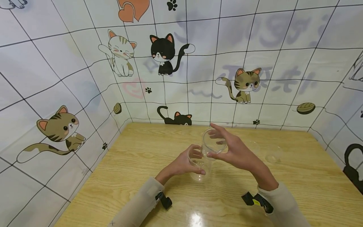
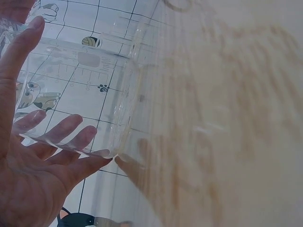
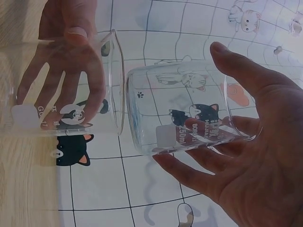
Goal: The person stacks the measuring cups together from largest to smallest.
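Observation:
My left hand grips the larger clear glass beaker, which stands upright on the table with its fingers and thumb round the wall. Above it, my right hand holds a smaller glass beaker, marked 250 ml, fingers on one side and thumb on the other. In the right wrist view the smaller beaker's base is right at the larger one's rim. Both beakers are see-through, and neither shows any contents.
A faint clear glass piece lies on the wooden table to the right of the hands. Behind the table rises a wall with a cat-and-grid print. A black looped object is at the far right edge.

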The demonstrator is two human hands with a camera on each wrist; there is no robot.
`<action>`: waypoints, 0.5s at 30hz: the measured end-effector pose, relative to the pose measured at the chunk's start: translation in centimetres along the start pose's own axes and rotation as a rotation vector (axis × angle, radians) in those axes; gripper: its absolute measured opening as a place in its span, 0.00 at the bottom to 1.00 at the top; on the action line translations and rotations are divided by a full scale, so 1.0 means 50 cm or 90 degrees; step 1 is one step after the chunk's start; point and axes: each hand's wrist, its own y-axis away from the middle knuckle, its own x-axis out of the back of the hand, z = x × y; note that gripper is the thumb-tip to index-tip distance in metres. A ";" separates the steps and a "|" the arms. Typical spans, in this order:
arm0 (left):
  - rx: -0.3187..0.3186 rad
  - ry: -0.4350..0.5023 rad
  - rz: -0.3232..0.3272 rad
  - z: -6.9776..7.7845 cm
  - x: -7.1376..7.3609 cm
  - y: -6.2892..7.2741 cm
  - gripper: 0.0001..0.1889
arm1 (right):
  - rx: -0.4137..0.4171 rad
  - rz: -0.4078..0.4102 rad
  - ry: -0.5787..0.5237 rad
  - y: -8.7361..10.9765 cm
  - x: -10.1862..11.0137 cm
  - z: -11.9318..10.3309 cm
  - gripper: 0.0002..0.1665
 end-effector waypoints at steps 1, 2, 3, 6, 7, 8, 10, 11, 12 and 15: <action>0.000 0.000 0.000 0.000 0.000 0.000 0.49 | 0.000 -0.001 -0.001 0.000 0.000 0.000 0.58; -0.001 -0.001 0.000 0.000 0.000 0.000 0.49 | 0.000 -0.001 -0.001 0.000 0.000 -0.001 0.58; -0.001 -0.002 0.000 0.001 0.000 0.000 0.49 | 0.000 -0.001 -0.002 0.000 0.000 -0.001 0.58; -0.003 -0.004 0.000 0.002 0.000 0.000 0.49 | -0.002 -0.001 -0.006 0.001 -0.001 -0.001 0.58; -0.002 -0.005 0.000 0.002 0.001 0.000 0.49 | -0.002 -0.002 -0.008 0.001 -0.001 -0.001 0.58; -0.001 -0.004 0.000 0.002 0.001 0.000 0.49 | -0.002 -0.003 -0.011 0.000 -0.002 -0.001 0.57; 0.001 -0.005 0.002 0.001 0.001 0.000 0.49 | 0.002 -0.006 -0.016 0.000 -0.003 -0.002 0.57; 0.002 -0.003 0.003 0.001 0.001 0.000 0.48 | 0.004 -0.008 -0.018 -0.001 -0.004 -0.002 0.57; 0.002 -0.003 0.003 0.000 0.001 0.000 0.48 | 0.006 -0.010 -0.020 -0.001 -0.005 -0.003 0.57; 0.000 0.000 0.003 -0.002 0.001 -0.002 0.48 | 0.010 -0.011 -0.023 -0.001 -0.008 -0.004 0.57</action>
